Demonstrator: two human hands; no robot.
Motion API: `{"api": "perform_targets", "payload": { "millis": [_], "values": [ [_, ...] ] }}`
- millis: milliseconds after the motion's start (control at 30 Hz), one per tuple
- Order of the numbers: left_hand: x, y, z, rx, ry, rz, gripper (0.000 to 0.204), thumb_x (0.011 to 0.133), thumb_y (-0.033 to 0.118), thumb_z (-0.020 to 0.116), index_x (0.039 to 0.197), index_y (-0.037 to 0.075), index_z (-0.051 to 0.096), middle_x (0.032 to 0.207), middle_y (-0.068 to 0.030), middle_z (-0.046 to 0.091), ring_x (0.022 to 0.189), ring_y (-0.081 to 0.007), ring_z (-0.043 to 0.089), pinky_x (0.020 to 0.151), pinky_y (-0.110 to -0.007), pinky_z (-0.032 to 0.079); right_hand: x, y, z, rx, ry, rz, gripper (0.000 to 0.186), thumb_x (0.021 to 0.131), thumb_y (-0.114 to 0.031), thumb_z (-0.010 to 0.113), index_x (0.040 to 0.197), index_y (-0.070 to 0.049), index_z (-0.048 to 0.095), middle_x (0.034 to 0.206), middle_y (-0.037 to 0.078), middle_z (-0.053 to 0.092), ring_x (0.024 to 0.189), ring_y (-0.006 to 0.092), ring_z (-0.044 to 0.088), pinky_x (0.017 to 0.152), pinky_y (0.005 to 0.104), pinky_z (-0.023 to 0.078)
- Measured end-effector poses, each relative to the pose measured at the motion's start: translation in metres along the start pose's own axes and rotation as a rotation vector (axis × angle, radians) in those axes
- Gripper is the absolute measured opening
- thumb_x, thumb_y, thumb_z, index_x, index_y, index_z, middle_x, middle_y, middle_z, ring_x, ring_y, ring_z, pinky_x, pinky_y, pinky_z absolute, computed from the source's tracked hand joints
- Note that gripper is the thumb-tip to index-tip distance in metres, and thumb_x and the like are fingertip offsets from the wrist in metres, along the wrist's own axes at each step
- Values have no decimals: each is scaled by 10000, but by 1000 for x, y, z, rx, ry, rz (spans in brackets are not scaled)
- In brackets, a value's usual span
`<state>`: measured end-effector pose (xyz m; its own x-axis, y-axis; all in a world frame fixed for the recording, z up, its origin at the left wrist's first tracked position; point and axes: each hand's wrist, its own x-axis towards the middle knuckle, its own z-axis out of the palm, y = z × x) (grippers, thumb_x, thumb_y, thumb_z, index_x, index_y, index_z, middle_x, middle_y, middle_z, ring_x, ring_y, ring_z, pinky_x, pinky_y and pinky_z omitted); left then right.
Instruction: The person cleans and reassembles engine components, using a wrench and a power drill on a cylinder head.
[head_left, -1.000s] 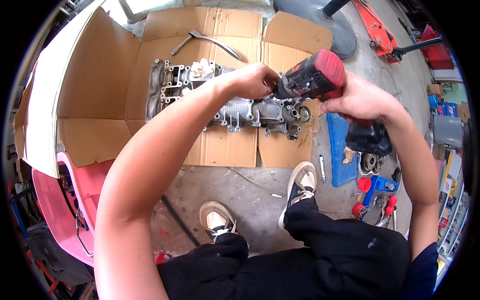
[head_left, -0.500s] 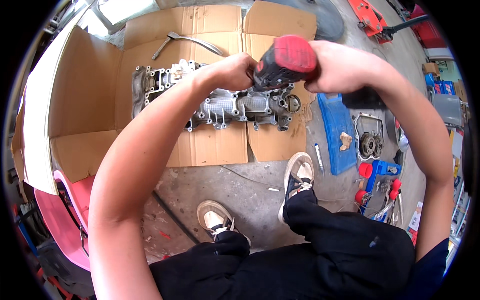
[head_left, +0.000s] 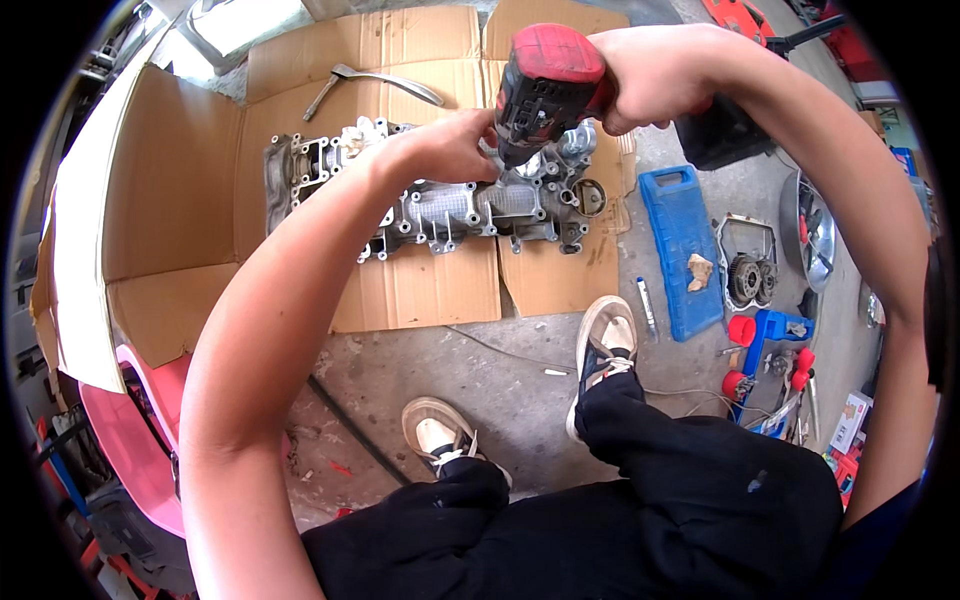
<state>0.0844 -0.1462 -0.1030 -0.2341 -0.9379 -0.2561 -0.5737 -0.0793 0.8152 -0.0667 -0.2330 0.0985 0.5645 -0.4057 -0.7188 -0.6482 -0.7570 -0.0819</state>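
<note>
My right hand is wrapped round the grip of a red and black cordless impact driver. Its black battery end shows below my right wrist, and its nose points down at a silver metal engine part, which looks like a cylinder head. Beside the nose, my left hand has its fingers drawn together over the engine part; whatever they pinch is hidden. A crumpled white wad lies on the part's left portion.
Under the engine part is an opened cardboard box. A metal-handled tool lies at its far side. To the right are a blue plastic case, a marker pen, a metal housing with gears and a round metal pan. A pink chair stands left.
The impact driver has shifted slightly left and tilted more upright, its nose now lower beside my left fingers. My left hand stays at nearly the same spot.
</note>
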Motion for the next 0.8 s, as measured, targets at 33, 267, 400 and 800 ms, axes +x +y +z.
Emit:
{"api": "perform_targets", "payload": {
  "millis": [33,267,400,800],
  "values": [
    [-2,-1,-2,2,0,-3,443,695,122,668,1121,26,592,1059,-158,650,925,-263,645,834,-346,509,4,8,5,1,1,-3,427,634,-43,662,1042,10,548,734,117,615,719,212,625,673,361,509],
    [-6,-14,22,350,68,35,422,703,163,705,1107,64,631,1119,-122,596,1049,-309,563,935,-407,449,-5,28,38,25,213,-230,387,641,-17,645,1018,28,564,851,180,638,808,299,619,750,368,496],
    [-9,-14,53,573,238,42,383,720,292,750,1039,96,669,1136,-85,549,1143,-274,469,995,-458,351,-5,23,30,42,159,-151,373,668,-119,653,995,50,591,762,186,634,701,285,628,648,368,508],
    [-12,-21,66,474,482,86,221,819,262,648,924,70,682,986,-77,602,1021,-269,530,924,-416,369,-48,52,24,518,326,-191,463,709,-76,700,1141,-19,542,835,58,629,633,113,571,566,281,475]
  ]
}}
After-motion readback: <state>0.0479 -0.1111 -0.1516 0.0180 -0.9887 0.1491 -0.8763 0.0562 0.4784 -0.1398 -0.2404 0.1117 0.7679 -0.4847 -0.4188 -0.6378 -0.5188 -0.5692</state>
